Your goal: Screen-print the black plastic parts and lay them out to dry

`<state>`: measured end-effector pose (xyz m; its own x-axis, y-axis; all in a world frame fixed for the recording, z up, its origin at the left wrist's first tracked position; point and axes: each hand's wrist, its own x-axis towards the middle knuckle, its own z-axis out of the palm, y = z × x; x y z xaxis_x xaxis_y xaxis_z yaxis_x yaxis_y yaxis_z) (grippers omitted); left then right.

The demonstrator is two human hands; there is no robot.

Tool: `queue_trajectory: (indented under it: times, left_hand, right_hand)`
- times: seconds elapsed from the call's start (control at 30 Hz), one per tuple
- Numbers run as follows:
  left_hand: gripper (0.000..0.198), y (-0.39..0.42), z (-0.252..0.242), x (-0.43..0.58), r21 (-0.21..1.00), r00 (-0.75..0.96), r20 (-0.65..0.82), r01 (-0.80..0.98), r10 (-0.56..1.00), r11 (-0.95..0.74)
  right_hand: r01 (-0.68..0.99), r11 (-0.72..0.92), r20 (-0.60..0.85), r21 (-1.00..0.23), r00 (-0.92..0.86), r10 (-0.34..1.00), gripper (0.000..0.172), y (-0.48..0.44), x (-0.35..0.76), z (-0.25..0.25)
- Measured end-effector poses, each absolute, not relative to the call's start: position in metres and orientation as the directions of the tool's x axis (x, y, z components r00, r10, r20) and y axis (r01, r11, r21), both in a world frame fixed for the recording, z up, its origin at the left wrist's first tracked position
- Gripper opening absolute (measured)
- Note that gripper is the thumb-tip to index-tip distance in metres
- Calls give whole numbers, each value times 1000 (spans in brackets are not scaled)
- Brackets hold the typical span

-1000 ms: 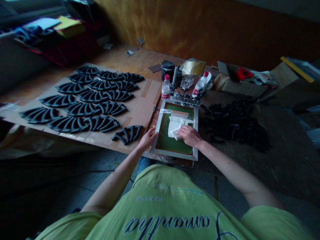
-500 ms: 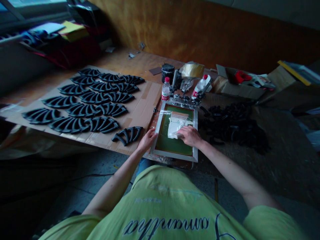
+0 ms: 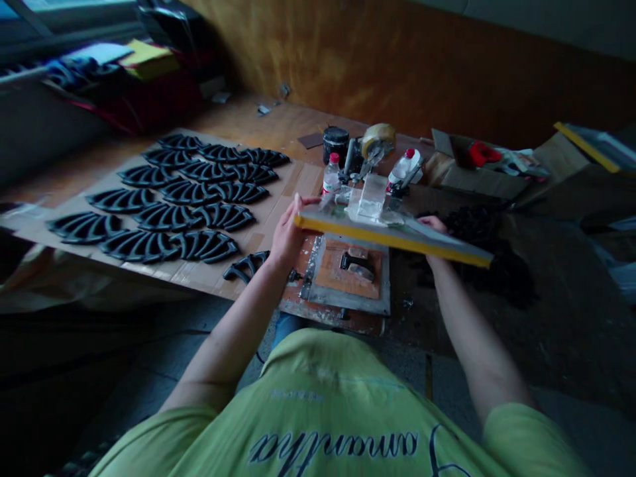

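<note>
Screen frame (image 3: pixel 392 237) tilts up from its clamps (image 3: pixel 397 189) at 12 o'clock, clear of the black piece (image 3: pixel 358 264) on the orange pad (image 3: pixel 348 283). Left hand (image 3: pixel 288 238) grasps its 9 o'clock end; right hand (image 3: pixel 434 242) curls fingers (image 3: pixel 432 224) beneath, bearing it. Pieces (image 3: pixel 166 216) lie spaced on cardboard (image 3: pixel 293 189) at 10 o'clock, apparently to dry.

Room dim, bluish cast throughout. Pale light from window (image 3: pixel 64 8) at top left corner; warm glow across wooden wall (image 3: pixel 377 66). Floor (image 3: pixel 64 404) sinks into deep shadow at lower left. Wide-angle bowing toward picture edges; screen frame (image 3: pixel 392 237) slightly soft, fine detail grainy everywhere.
</note>
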<state>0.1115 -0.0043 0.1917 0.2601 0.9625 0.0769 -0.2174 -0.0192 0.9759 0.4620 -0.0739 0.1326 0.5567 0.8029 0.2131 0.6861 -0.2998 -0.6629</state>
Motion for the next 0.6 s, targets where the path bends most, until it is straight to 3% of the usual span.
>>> queue_trajectory:
  times: [0.13,0.27,0.37,0.43,0.5,0.6]
  left_hand:
    - [54,24,230,136,966,306,148,-248,941,-71]
    - [56,19,222,142,967,284,150,-241,947,-81]
    - [67,-18,181,134,983,417,-90,-106,905,147]
    - [74,-50,148,129,917,574,-374,112,728,382]
    - [72,-79,122,127,846,574,-492,140,655,514]
    - [58,-95,101,122,820,479,-497,-15,724,573]
  right_hand:
    - [760,-220,134,-612,374,918,24,-105,414,76]
    - [894,-136,138,-428,213,967,20,-112,361,46]
    - [829,-274,47,-488,339,940,15,-112,345,49]
    - [784,-296,75,-546,397,915,16,-115,332,57]
    - [796,-206,157,-569,351,923,17,-121,310,66]
    - [807,72,207,-586,63,976,15,-132,275,80]
